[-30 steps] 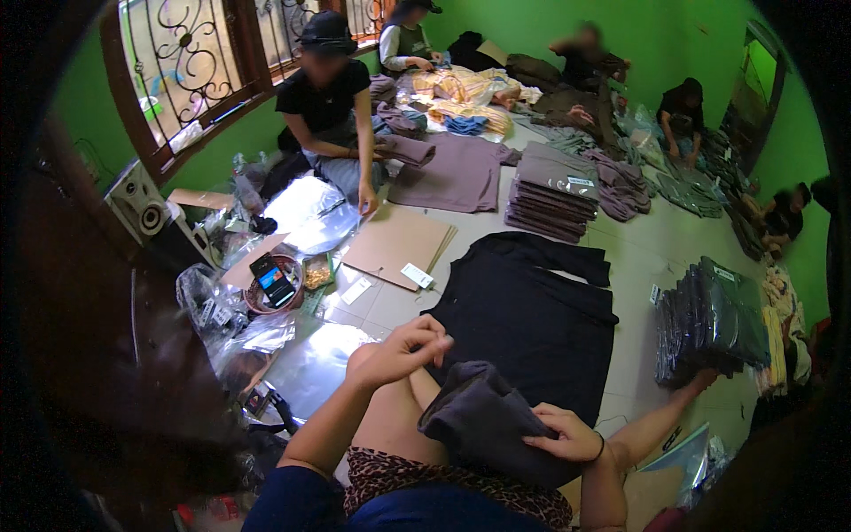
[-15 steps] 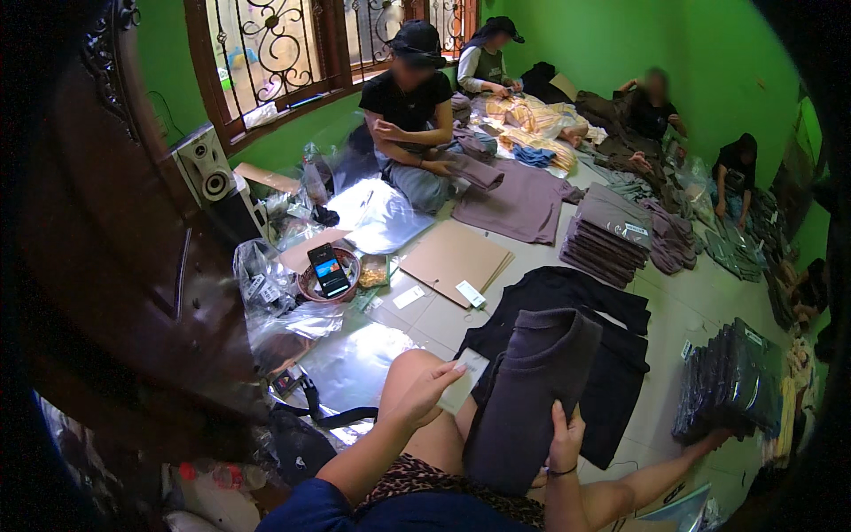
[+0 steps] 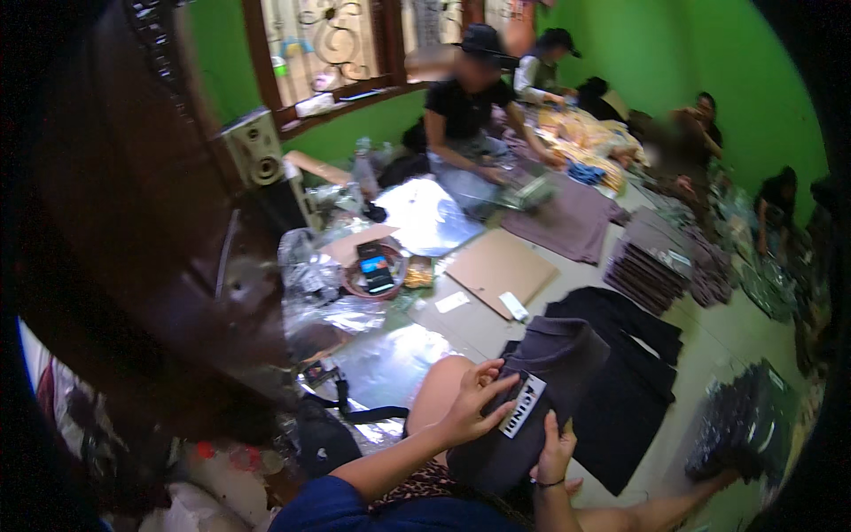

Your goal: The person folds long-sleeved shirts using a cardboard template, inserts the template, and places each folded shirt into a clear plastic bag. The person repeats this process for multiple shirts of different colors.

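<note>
A folded dark grey knit garment [image 3: 567, 355] with a collar-like band leans tilted over my lap. Its right edge is pinched between the thumb and fingers of my right hand [image 3: 556, 450]. On its front lies a white card label [image 3: 525, 408] with black print. My left hand [image 3: 479, 403] reaches over the garment from the left, fingers stretched out and apart, the tips at the card's left edge. Beneath and beyond it, a black garment [image 3: 620, 390] is spread on the floor.
Left are clear plastic bags [image 3: 390, 355], and a basket [image 3: 397, 285] with a phone [image 3: 376, 273]. Brown cardboard sheets [image 3: 501, 270], a stack of folded garments [image 3: 645, 266] and dark bagged garments [image 3: 740, 426] lie on the floor. Several people sit at the back; one [image 3: 470, 124] handles a plastic-wrapped bundle.
The card has gone from my left hand's grasp onto the garment's front, and those fingers have spread. My view has shifted left. The nearest person has swapped a folded garment for a plastic-wrapped bundle.
</note>
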### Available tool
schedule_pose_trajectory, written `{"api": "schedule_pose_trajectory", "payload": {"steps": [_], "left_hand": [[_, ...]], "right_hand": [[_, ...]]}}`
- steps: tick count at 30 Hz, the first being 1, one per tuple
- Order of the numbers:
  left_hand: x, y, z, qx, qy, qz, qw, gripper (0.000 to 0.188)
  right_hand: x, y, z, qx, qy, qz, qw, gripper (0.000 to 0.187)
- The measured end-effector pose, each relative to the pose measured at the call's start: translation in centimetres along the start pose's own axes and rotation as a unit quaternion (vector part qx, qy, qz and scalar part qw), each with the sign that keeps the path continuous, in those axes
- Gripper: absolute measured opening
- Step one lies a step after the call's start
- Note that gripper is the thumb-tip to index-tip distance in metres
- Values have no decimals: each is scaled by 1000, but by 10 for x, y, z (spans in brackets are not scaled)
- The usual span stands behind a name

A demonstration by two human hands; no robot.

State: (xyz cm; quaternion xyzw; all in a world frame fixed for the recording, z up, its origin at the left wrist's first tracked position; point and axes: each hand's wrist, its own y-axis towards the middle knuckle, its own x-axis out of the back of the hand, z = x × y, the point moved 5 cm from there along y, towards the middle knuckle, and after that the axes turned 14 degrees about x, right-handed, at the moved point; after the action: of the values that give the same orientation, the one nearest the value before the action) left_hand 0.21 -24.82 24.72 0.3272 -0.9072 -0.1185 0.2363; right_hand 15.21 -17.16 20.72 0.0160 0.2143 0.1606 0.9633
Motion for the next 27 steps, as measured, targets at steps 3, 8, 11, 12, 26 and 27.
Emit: {"api": "schedule_pose_trajectory", "payload": {"steps": [3, 8, 11, 12, 26, 27], "left_hand": [[13, 3, 38, 204, 86, 74, 972, 66], [18, -10, 91, 343, -111, 141, 922, 75], [22, -7, 123, 376, -152, 94, 909, 61], [23, -8, 132, 388, -125, 96, 908, 60], [24, -28, 120, 474, -365, 470, 649, 80], [27, -21, 117, 470, -419, 391, 672, 86]], "right_hand": [[-13, 1, -11, -66, 41, 43, 996, 24], [-38, 8, -21, -216, 182, 251, 926, 40], [-35, 20, -37, -181, -96, 362, 910, 52], [-33, 25, -41, -164, -141, 361, 907, 67], [-38, 26, 0, 163, -293, 459, 823, 53], [-42, 29, 9, 194, -283, 424, 838, 51]]}}
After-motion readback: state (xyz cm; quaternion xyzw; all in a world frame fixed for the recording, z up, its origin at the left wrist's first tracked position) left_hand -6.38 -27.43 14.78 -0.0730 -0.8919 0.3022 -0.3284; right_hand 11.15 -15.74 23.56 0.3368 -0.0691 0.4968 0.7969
